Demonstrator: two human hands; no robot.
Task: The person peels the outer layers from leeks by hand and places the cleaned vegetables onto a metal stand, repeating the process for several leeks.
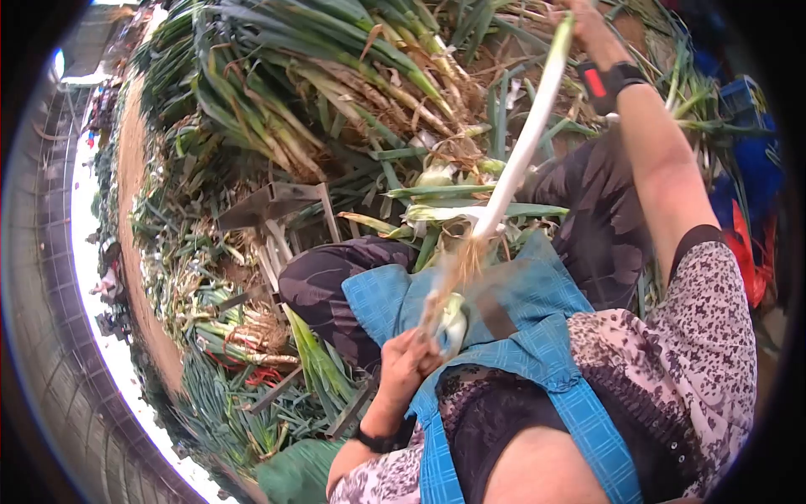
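Note:
A long white leek (pixel 525 143) slants across the middle, its green end up and its roots (pixel 472 256) down over my lap. At the top edge my right hand (pixel 583 34) is closed around the leek's green end, with some fingers cut off by the frame. Lower down, my left hand (pixel 410 357) is closed in front of my apron. Its fingers pinch a brownish strip of leaf (pixel 438 307) that is smeared by motion and reaches toward the roots. A pale green curled piece (pixel 454 323) hangs beside these fingers.
A big heap of leeks (pixel 336 76) lies ahead of my knees. Trimmed leaves (pixel 478 210) cover the ground between my legs. To the left stand a metal frame (pixel 273 202) and a tied bundle (pixel 252 332). A blue crate (pixel 743 101) and red plastic (pixel 740 256) are at right.

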